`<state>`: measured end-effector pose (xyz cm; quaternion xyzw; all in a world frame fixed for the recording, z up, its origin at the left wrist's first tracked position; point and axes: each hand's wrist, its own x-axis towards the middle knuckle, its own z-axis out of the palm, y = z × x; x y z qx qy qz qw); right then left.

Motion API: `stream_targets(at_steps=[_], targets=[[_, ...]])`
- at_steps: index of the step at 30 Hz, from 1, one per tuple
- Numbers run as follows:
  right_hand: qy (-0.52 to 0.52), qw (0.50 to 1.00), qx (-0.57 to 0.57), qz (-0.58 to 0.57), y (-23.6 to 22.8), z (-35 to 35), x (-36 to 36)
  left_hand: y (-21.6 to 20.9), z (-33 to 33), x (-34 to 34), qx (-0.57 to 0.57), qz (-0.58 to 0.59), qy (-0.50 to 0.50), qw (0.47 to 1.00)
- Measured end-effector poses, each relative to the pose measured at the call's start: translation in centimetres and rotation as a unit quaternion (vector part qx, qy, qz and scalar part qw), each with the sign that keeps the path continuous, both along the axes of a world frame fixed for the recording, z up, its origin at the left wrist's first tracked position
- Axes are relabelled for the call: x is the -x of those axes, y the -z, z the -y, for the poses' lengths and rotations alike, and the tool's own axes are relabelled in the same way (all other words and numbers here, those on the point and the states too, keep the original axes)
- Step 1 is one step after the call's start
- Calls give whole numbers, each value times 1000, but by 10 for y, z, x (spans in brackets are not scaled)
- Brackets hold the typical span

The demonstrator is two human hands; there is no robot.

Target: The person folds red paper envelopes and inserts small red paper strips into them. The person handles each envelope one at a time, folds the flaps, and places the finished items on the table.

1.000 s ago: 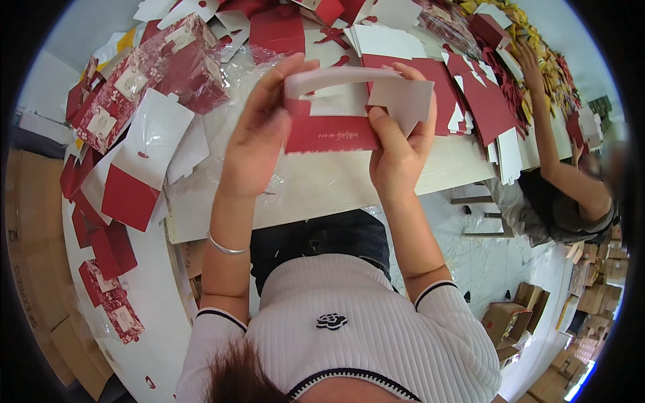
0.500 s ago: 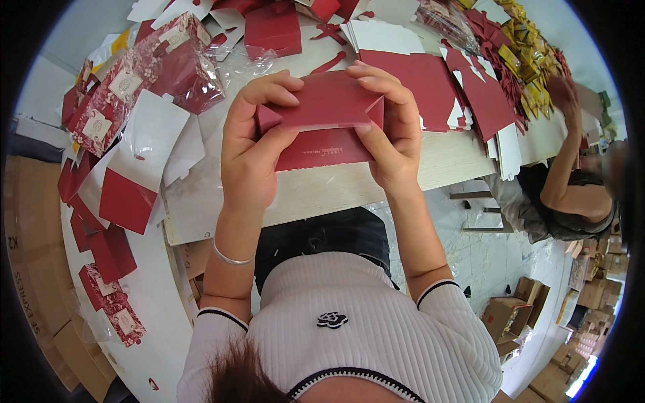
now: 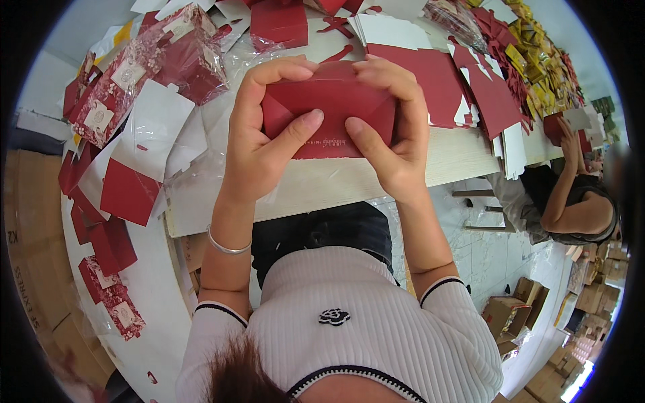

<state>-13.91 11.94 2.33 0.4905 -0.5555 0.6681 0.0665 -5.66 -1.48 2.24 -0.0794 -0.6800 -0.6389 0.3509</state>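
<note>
Between my two hands is a red cardboard box (image 3: 329, 101), held just above the near edge of the white table (image 3: 302, 185). My left hand (image 3: 269, 127) grips its left end, fingers curled over the far edge and thumb pressed on the red face. At the right end my right hand (image 3: 396, 124) does the same, its thumb pointing in toward the other. Small pale print shows on the face near the lower edge. The underside of the box is hidden.
Flat red-and-white card sheets (image 3: 416, 74) lie beyond my right hand. Patterned boxes in clear film (image 3: 127, 74) and folded cards (image 3: 131, 191) are at the left. Yellow packets (image 3: 537, 67) heap at the far right, near a co-worker (image 3: 578, 201) holding a red box.
The box's near flap, raised before, now lies down against the face. My thumbs have moved inward over it. The co-worker now has a red box in hand.
</note>
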Motion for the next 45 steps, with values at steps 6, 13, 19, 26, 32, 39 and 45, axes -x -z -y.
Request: stream_targets(at_steps=[6, 13, 19, 26, 32, 39, 45], targets=[[49, 998, -20, -44, 6, 6, 5, -2, 7, 2, 185, 0, -77, 980], [45, 994, 5, -95, 8, 5, 10, 5, 8, -1, 170, -29, -56, 983], [109, 975, 61, -182, 17, -4, 6, 11, 6, -9, -123, 83, -63, 987], [-13, 977, -41, -209, 34, -12, -6, 25, 29, -16, -201, 254, 169, 931], [-6, 992, 62, 111, 31, -21, 23, 63, 7, -24, -25, 145, 22, 989], [-59, 968, -75, 234, 30, -11, 24, 71, 21, -25, 63, 118, 31, 991], [126, 979, 8, -160, 49, -4, 25, 44, 30, -60, -296, 152, -26, 943]])
